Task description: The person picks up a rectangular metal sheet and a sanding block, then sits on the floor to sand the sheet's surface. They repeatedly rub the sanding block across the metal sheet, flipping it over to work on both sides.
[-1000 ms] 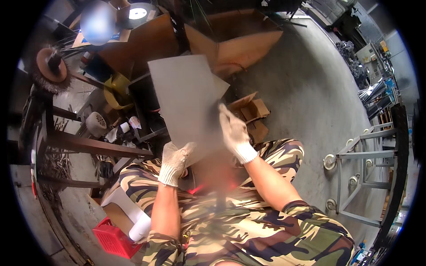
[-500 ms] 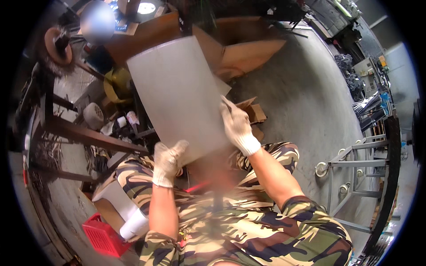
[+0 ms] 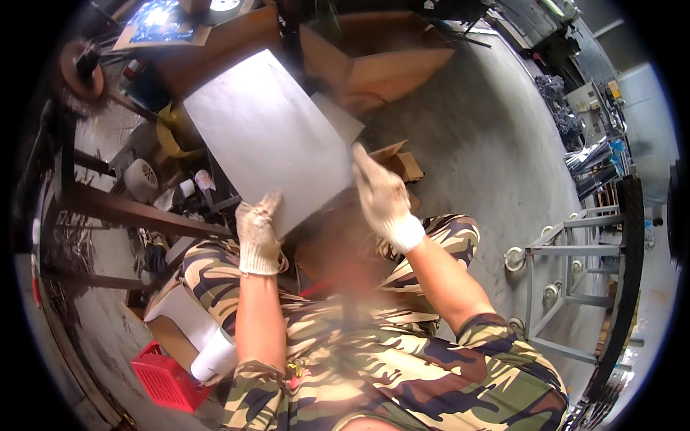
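A flat, smooth, pale grey rectangular sheet (image 3: 266, 129) is held up at a tilt over my lap, light glinting off its top. My left hand (image 3: 259, 233), in a cream knitted glove, grips its near edge with the thumb on top. At the right edge is my right hand (image 3: 384, 197), gloved alike, its fingers pressed together along the rim; the fingers' underside is hidden. From behind the sheet's right side a smaller grey flat piece (image 3: 339, 121) shows.
Open cardboard boxes (image 3: 388, 72) stand ahead. A dark metal frame (image 3: 136, 215) runs along my left, near a yellow round object (image 3: 172, 136). A red plastic crate (image 3: 165, 377) and a white roll (image 3: 214, 357) lie lower left. A grey wheeled frame (image 3: 575, 251) is on the right.
The sheet has turned counter-clockwise and tipped, its far end swinging left and its surface now brighter. Both hands have moved slightly up and left with it, still at its edges.
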Demonstrator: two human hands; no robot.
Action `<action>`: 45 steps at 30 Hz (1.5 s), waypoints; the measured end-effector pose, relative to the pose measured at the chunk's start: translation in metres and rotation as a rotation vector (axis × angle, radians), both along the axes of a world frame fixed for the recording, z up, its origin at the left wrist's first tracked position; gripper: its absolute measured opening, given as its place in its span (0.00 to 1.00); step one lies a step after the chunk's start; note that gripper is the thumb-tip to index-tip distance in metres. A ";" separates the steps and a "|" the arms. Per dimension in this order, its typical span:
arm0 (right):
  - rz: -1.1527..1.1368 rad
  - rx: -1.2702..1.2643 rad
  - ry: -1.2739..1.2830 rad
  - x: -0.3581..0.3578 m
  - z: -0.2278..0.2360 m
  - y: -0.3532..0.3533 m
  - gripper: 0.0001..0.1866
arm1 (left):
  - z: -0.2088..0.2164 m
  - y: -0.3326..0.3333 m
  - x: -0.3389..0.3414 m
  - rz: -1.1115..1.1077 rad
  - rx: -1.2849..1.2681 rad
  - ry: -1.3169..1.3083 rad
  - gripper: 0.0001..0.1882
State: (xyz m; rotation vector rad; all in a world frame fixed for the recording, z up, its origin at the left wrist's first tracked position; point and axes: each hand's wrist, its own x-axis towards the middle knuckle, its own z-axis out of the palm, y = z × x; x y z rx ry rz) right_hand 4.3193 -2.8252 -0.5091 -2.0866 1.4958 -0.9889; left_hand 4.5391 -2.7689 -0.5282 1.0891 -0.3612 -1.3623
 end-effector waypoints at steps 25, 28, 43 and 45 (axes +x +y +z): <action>0.604 -0.537 0.327 0.049 0.034 0.044 0.24 | 0.005 -0.048 0.005 -0.480 -0.121 1.155 0.12; 0.402 -0.641 0.254 0.033 0.044 0.004 0.21 | 0.009 -0.046 -0.005 -0.200 -0.165 0.792 0.13; 0.486 -0.639 0.339 0.059 -0.008 0.029 0.24 | -0.050 -0.047 -0.025 -0.226 -0.498 0.376 0.16; 0.625 -0.616 0.364 0.050 0.019 0.021 0.27 | -0.060 -0.045 -0.011 -0.247 -0.474 0.424 0.15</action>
